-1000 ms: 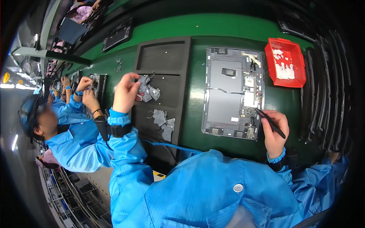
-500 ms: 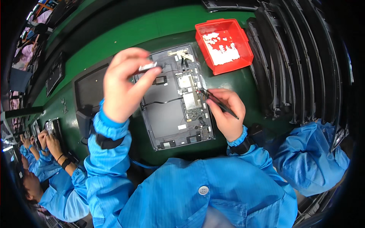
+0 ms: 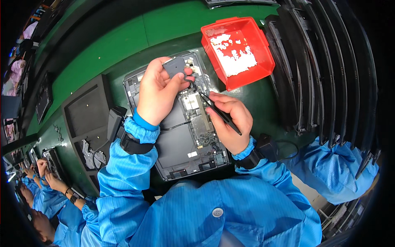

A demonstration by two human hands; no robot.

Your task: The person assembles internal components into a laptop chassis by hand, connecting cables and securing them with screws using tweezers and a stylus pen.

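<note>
An opened dark grey device housing (image 3: 172, 149), like that of a tablet, lies in front of me with its inside up. Along its right side runs a circuit board (image 3: 202, 125) with silvery shields. Over the housing's upper part, my left hand (image 3: 157, 95) pinches a small dark grey flat piece (image 3: 176, 66) between thumb and fingers; its exact kind is unclear. My right hand (image 3: 235, 120) is closed around black tweezers (image 3: 224, 116), held slanting, their tips near the board's upper end. Whether the tips touch anything is too small to tell.
A red bin (image 3: 263, 53) with small white pieces stands beyond the housing to the right. Several dark panels (image 3: 306, 70) stand in a row at far right. A black tray (image 3: 84, 109) lies at left. Co-workers in blue sleeves (image 3: 78, 218) sit on the left.
My left hand has moved right over the board's upper end, and the dark piece now shows its flat face. The right hand with the tweezers has shifted slightly left. The whole view has shifted somewhat.
</note>
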